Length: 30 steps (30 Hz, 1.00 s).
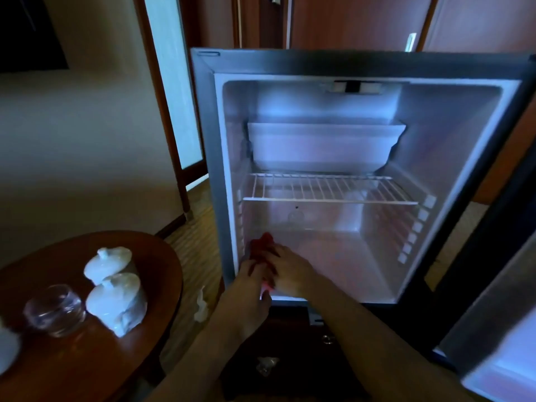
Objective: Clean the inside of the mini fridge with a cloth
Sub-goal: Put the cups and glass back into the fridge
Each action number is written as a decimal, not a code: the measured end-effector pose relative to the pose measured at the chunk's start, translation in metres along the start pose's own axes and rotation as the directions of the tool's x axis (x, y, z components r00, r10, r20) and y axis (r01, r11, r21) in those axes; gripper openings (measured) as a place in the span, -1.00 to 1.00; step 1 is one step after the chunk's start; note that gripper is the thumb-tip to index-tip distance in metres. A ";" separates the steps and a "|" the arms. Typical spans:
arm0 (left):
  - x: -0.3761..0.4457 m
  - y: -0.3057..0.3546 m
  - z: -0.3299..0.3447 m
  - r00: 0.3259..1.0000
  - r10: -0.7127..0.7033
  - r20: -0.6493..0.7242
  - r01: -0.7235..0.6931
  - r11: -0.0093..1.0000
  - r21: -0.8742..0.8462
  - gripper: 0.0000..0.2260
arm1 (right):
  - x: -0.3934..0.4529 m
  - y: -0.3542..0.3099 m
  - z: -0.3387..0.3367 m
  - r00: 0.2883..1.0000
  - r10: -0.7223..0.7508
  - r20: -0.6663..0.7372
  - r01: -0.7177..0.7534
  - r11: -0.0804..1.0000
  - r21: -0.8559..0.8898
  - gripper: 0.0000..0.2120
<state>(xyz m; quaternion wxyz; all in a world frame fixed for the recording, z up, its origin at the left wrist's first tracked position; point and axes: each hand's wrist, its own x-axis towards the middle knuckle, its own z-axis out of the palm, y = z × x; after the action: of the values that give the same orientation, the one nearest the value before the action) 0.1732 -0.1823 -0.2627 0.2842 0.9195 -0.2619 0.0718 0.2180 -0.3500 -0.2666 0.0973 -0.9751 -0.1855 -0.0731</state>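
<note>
The mini fridge stands open and both hands are at its lower left front corner, on the floor of the compartment. The red cloth lies bunched against the left inner wall, partly under the fingers. The right hand lies over the cloth with its fingers bent down onto it, pressing it to the floor. The left hand reaches in beside it, its fingertips on the near edge of the cloth; whether it pinches the cloth or only touches it cannot be told. The step in hand looks like wiping the bottom corner. The rest of the floor, the wire shelf and the white tray above appear still to be done, so the next move calls for a firm sweep rightward along the floor.
</note>
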 end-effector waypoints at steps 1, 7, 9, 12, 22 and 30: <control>-0.003 -0.001 -0.003 1.000 -0.006 0.009 0.006 1.000 0.029 -0.67 | 0.006 -0.007 0.004 0.999 0.014 0.037 -0.013 1.000 -0.024 -0.53; -0.018 -0.002 -0.017 0.995 0.034 0.092 -0.047 0.990 0.137 -0.58 | -0.016 -0.016 0.035 0.994 0.018 0.109 -0.010 0.997 -0.073 -0.40; -0.021 -0.006 -0.018 0.991 0.010 0.130 -0.036 0.979 0.200 -0.51 | -0.018 0.010 0.025 0.989 0.143 0.036 -0.136 0.980 -0.147 -0.37; -0.024 -0.009 -0.022 0.973 -0.014 0.231 -0.079 0.917 0.392 -0.47 | -0.015 0.033 0.008 0.895 0.446 0.021 -0.443 0.893 -0.074 -0.51; -0.042 -0.005 -0.035 0.916 -0.068 0.396 -0.204 0.769 0.606 -0.45 | -0.066 0.004 -0.007 0.972 0.235 0.023 -0.233 0.969 -0.075 -0.67; -0.101 0.006 -0.117 0.931 -0.267 0.250 0.102 0.846 0.523 -0.66 | -0.065 -0.090 -0.078 0.994 0.051 0.095 -0.066 0.985 0.160 -0.86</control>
<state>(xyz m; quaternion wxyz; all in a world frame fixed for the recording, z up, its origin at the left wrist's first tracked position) 0.0855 -0.0766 -0.1914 -0.0043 0.9820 -0.1850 -0.0377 0.1160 -0.3072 -0.1881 0.1703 -0.9712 -0.1663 -0.0106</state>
